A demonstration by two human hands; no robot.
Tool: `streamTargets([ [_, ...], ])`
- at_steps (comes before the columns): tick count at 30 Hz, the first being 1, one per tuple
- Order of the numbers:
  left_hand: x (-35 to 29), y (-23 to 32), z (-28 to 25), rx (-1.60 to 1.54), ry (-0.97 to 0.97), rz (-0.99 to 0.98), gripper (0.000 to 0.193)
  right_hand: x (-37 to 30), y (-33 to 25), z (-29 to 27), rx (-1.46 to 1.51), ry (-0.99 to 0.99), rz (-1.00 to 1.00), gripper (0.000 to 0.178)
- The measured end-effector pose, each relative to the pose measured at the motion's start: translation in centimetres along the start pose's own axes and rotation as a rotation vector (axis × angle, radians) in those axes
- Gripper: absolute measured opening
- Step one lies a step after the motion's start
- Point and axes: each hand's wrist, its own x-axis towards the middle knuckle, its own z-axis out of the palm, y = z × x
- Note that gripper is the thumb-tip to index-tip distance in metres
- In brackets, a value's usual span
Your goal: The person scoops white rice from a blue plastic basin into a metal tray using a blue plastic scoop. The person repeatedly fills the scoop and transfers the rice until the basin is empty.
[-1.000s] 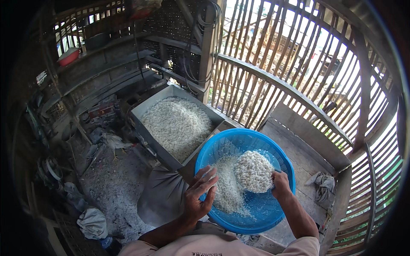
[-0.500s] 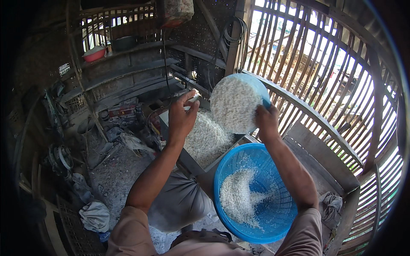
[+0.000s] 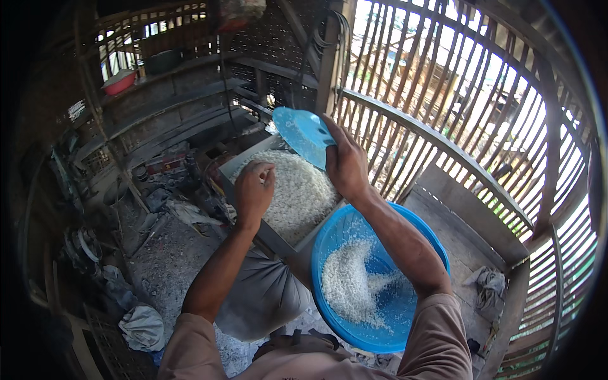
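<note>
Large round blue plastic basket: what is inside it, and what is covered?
Loose white grains lie heaped in the basket, mostly left. They cover the bottom beneath; the right forearm and brown sleeve hide part of its right side.

No lettering, label, brand, number or sign can be read anywhere in this view.
</note>
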Motion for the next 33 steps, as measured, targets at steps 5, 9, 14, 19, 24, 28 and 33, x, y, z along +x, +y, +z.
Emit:
streamTargets([
  [5,-4.4,6.9,-2.1,-0.098,0.099,0.339,0.008,-1.8,1.2,-6.9,0.352,0.083,0.488,0.047],
  [9,-12.5,11.4,-2.7,-0.504,-0.294,0.251,0.011,-10.0,3.5,-14.2,0.489,0.187,0.861,0.04],
  [14,-19.5,9.3,1.6,-0.346,-0.333,0.016,0.04,-27.6,9.1,-19.9,0.092,-0.071,1.149,0.036],
  [19,-20.6,9.0,2.7,-0.299,-0.368,-0.109,0.05,-31.8,6.7,-19.9,0.036,-0.293,1.279,0.029],
  [24,-20.2,9.9,3.1,-0.247,-0.387,-0.055,0.048,-33.1,3.7,-10.5,0.262,-0.237,1.535,0.018],
  [28,-20.2,9.5,3.1,-0.309,-0.392,-0.075,0.047,-33.7,4.4,-7.7,0.442,-0.092,1.753,0.009],
  [33,-20.4,9.2,2.4,-0.407,-0.377,-0.097,0.046,-31.3,4.4,-11.5,0.61,0.014,1.809,0.011],
])
